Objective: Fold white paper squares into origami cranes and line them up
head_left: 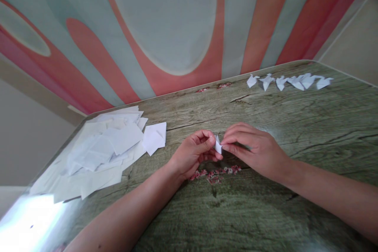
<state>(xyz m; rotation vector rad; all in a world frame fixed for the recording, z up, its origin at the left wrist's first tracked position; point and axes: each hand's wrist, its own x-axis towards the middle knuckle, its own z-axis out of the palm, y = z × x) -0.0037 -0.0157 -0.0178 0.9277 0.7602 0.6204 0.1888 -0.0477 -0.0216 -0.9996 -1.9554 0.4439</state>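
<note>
Between my hands, above the middle of the table, is a small folded piece of white paper [218, 145]. My left hand [198, 148] pinches its left side between thumb and fingers. From the other side my right hand [251, 141] grips its right edge with thumb and fingertips. Part of the paper is hidden behind the left fingers, so its full shape does not show. Several folded white paper cranes [281, 82] stand in a row at the table's far right.
On the left lies a wide, loose pile of white paper sheets [97, 153]. Beside it are a few smaller white squares [154, 137]. The wood-patterned table [189, 216] meets a red and grey patterned wall [189, 71] at the back. Bright light glares at lower left.
</note>
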